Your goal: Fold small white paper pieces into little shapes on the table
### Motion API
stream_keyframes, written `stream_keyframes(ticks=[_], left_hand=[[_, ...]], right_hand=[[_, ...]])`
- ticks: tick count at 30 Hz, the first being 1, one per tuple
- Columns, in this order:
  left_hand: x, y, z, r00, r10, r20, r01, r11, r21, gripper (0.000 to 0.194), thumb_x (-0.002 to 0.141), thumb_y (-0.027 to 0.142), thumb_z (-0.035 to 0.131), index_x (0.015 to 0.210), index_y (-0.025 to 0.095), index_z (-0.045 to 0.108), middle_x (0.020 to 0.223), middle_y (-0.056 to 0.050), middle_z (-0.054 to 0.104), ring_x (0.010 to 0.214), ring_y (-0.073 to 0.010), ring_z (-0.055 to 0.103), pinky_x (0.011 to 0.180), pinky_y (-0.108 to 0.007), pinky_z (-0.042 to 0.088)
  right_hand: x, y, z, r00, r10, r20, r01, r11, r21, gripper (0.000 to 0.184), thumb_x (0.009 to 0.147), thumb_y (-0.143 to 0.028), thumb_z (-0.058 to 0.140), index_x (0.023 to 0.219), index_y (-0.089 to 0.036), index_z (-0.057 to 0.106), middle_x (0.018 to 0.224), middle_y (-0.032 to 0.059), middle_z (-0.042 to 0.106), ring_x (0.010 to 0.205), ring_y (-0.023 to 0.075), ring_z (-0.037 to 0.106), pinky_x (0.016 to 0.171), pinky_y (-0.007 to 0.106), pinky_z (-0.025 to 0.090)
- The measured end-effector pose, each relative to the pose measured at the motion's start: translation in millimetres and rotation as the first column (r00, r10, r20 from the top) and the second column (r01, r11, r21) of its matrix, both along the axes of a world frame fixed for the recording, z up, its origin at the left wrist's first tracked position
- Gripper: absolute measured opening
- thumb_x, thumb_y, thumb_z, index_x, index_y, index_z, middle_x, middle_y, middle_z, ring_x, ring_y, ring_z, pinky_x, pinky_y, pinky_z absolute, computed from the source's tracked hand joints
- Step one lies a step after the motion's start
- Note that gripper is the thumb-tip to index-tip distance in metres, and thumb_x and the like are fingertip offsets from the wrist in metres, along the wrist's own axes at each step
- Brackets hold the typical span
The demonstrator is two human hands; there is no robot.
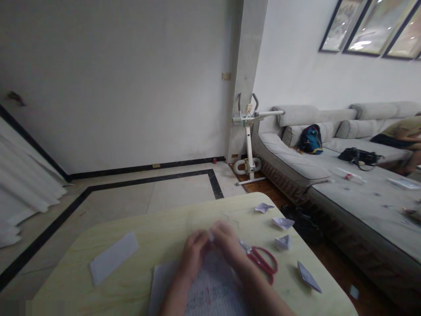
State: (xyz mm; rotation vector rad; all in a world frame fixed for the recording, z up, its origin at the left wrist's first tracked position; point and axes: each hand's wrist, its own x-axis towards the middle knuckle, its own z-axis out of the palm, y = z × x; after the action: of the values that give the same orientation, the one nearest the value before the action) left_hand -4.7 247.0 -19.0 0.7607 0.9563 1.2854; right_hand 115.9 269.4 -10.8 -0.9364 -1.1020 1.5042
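Observation:
My left hand (194,251) and my right hand (226,240) meet over the middle of the table. Both are closed, fingers pinched around a small white piece of folded paper (211,235), mostly covered by the fingers. Motion blurs the right hand somewhat. Beneath my forearms lies a sheet of lined paper (210,289) with handwriting on it. Red-handled scissors (263,260) rest right beside my right wrist. Along the table's right side are several folded paper boats, among them one paper boat (283,223) near the far edge and another paper boat (308,277) closer to me.
A stack of white paper strips (114,258) lies on the left of the table (158,228). Past the table stand a white exercise machine (249,145) and a grey sofa (348,197) with a blue backpack (311,139) and black bag (358,156). A person (403,136) sits at far right.

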Motion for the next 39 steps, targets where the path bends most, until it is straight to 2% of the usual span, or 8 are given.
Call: stream_keyframes(ticks=[2,5,11,23,27,31,35,39], left_hand=[[-0.5,-0.2,2.6,0.999,0.016,-0.040,-0.016,1.000,-0.002,0.026,0.070,0.039,0.072,0.075,0.013,0.069,0.072,-0.003,0.065,0.069,-0.0167,0.060,0.064,-0.026,0.048],[-1.9,0.4,4.2,0.976,0.071,-0.206,-0.068,0.997,0.020,0.029,0.068,0.043,0.072,0.074,0.014,0.070,0.070,-0.003,0.066,0.067,-0.0172,0.060,0.063,-0.025,0.047],[-1.0,2.0,3.9,0.907,0.084,-0.412,-0.054,0.995,0.083,0.027,0.070,0.042,0.071,0.070,0.015,0.069,0.068,-0.002,0.067,0.068,-0.0181,0.061,0.064,-0.024,0.046],[-6.3,4.5,-5.0,0.919,0.097,-0.383,-0.063,0.993,0.099,0.030,0.073,0.043,0.067,0.080,0.014,0.070,0.078,-0.005,0.071,0.076,-0.0213,0.063,0.068,-0.027,0.048],[-5.4,2.5,-4.1,0.910,0.126,-0.395,-0.105,0.992,0.075,0.025,0.071,0.040,0.068,0.075,0.015,0.068,0.072,-0.003,0.068,0.073,-0.0203,0.062,0.068,-0.027,0.048],[-3.4,0.2,-4.0,0.921,0.124,-0.370,-0.106,0.992,0.069,0.024,0.071,0.039,0.068,0.075,0.016,0.068,0.075,-0.003,0.068,0.075,-0.0203,0.062,0.069,-0.027,0.047],[-2.8,-0.2,-4.5,0.925,0.148,-0.351,-0.136,0.989,0.060,0.023,0.072,0.039,0.067,0.075,0.016,0.067,0.074,-0.002,0.067,0.073,-0.0189,0.060,0.067,-0.026,0.046],[-4.0,0.7,-1.5,0.918,0.128,-0.375,-0.102,0.991,0.089,0.024,0.075,0.040,0.064,0.073,0.016,0.065,0.067,0.000,0.063,0.067,-0.0168,0.057,0.063,-0.024,0.045]], right_hand=[[-0.2,-0.9,0.4,1.000,-0.006,0.010,0.006,1.000,0.029,0.028,0.078,-0.041,0.063,0.069,-0.017,0.052,0.061,-0.0034,0.048,0.054,0.0102,0.042,0.051,0.023,0.034],[0.3,0.3,0.2,0.995,-0.064,0.081,0.056,0.993,0.099,0.030,0.077,-0.043,0.063,0.069,-0.017,0.052,0.065,-0.0022,0.048,0.059,0.0114,0.044,0.055,0.024,0.037],[2.1,4.3,-1.5,0.979,-0.125,0.160,0.104,0.986,0.134,0.029,0.077,-0.044,0.060,0.067,-0.018,0.050,0.064,-0.0020,0.047,0.058,0.0123,0.043,0.053,0.025,0.037],[-6.3,-3.9,1.5,0.908,-0.199,0.369,0.117,0.965,0.233,0.023,0.083,-0.034,0.051,0.066,-0.018,0.048,0.062,-0.0020,0.047,0.059,0.0128,0.043,0.055,0.025,0.036],[-4.2,-2.8,4.2,0.922,-0.169,0.347,0.083,0.965,0.249,0.024,0.083,-0.034,0.048,0.065,-0.020,0.044,0.062,-0.0030,0.043,0.059,0.0124,0.040,0.055,0.025,0.035],[0.4,-2.6,3.4,0.943,-0.127,0.308,0.067,0.978,0.199,0.023,0.082,-0.035,0.048,0.065,-0.020,0.043,0.064,-0.0021,0.043,0.062,0.0139,0.042,0.058,0.026,0.038],[3.4,-5.2,-0.6,0.915,-0.208,0.345,0.139,0.967,0.214,0.014,0.078,-0.030,0.052,0.068,-0.020,0.048,0.073,0.0011,0.051,0.074,0.0166,0.047,0.066,0.027,0.041],[-0.7,-5.5,3.0,0.912,-0.169,0.373,0.106,0.977,0.184,0.017,0.078,-0.027,0.047,0.064,-0.020,0.044,0.065,-0.0016,0.045,0.064,0.0139,0.042,0.057,0.025,0.037]])
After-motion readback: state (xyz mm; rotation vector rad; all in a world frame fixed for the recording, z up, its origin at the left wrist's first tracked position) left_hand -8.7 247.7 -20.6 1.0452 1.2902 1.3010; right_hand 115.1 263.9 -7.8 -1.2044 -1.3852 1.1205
